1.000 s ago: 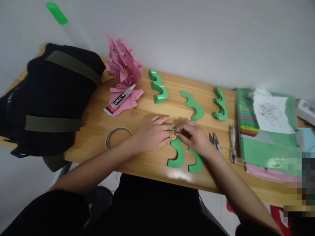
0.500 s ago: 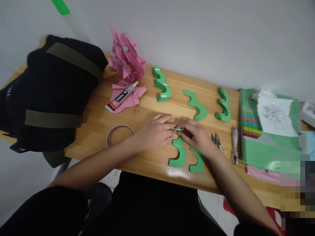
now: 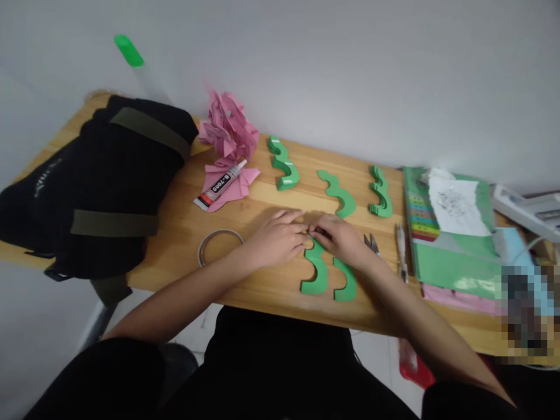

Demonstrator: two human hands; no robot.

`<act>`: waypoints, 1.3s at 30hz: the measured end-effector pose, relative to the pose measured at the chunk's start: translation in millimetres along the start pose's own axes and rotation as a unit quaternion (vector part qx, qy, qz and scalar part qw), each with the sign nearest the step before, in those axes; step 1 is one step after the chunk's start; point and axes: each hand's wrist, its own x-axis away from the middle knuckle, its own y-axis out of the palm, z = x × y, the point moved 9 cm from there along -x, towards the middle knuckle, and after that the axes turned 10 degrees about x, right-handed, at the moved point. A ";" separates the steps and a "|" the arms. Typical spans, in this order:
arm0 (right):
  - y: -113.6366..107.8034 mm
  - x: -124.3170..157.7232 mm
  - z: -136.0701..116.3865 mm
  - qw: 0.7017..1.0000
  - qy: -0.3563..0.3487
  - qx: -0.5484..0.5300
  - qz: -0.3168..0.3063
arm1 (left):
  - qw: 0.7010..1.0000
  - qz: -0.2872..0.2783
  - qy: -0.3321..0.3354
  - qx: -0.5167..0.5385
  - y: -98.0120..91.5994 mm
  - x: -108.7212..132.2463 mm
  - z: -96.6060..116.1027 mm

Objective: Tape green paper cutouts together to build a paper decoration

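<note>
My left hand (image 3: 282,239) lies over the table with its fingers stretched out, their tips at the upper end of a wavy green cut-out (image 3: 315,269). Pinched together at that same end are the fingertips of my right hand (image 3: 339,238); whatever is between them is too small to make out. Partly under my right hand lies a second wavy green cut-out (image 3: 346,283). Further back are a stack of green cut-outs with white strips (image 3: 286,169), a single green cut-out (image 3: 339,195) and another green stack (image 3: 380,192).
A tape roll (image 3: 202,248) lies left of my left hand. Behind it are a B-7000 glue tube (image 3: 221,185) and crumpled pink paper (image 3: 230,128). A black bag (image 3: 105,186) fills the left side. Scissors (image 3: 371,243), a pen (image 3: 401,251) and green packs (image 3: 455,262) lie rightward.
The camera view has shifted a little. A white strip seen between my hands on the green cut-out is now out of sight. My right fingers have closed in near its top end.
</note>
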 end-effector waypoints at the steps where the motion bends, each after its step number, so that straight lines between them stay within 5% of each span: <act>1: 1.7 -1.4 -1.6 1.000 0.003 0.001 -0.007 | 1.000 0.003 0.002 0.000 -0.4 -0.1 0.3; 5: 1.0 -2.9 -2.2 0.999 0.032 0.007 -0.041 | 1.000 0.009 -0.003 0.011 -2.6 0.6 0.1; 7: -17.1 2.1 14.1 0.996 0.069 0.013 -0.051 | 1.000 0.004 -0.008 0.015 -2.3 1.3 -1.1; 10: -83.5 29.5 70.3 0.980 0.193 0.045 -0.010 | 1.000 0.008 0.004 0.005 -3.7 1.9 0.0; 13: -165.1 86.2 135.8 0.925 0.361 0.098 0.064 | 0.999 0.018 0.028 -0.021 -5.7 1.6 4.1; 15: -197.6 122.0 164.6 0.889 0.436 0.113 0.087 | 0.998 0.023 0.039 -0.035 -6.8 0.9 7.3; 19: -216.1 155.0 188.2 0.851 0.496 0.132 0.111 | 0.996 0.033 0.053 -0.060 -8.5 -1.4 13.3; 24: -227.3 158.0 179.7 0.840 0.492 0.171 0.151 | 0.995 0.030 0.039 -0.085 -13.4 1.0 21.0; 28: -213.8 161.4 149.1 0.848 0.461 0.189 0.179 | 0.997 0.018 0.011 -0.079 -16.1 14.7 35.4; 31: -163.0 163.4 107.7 0.881 0.411 0.167 0.164 | 0.998 -0.005 -0.001 -0.057 -4.6 27.5 53.5; 35: -79.0 151.5 12.0 0.963 0.182 0.123 0.153 | 0.996 -0.027 0.064 -0.051 19.8 37.5 84.7; 39: -37.6 148.7 -48.6 0.971 0.065 0.120 0.195 | 0.982 -0.024 0.160 -0.094 29.1 30.4 94.8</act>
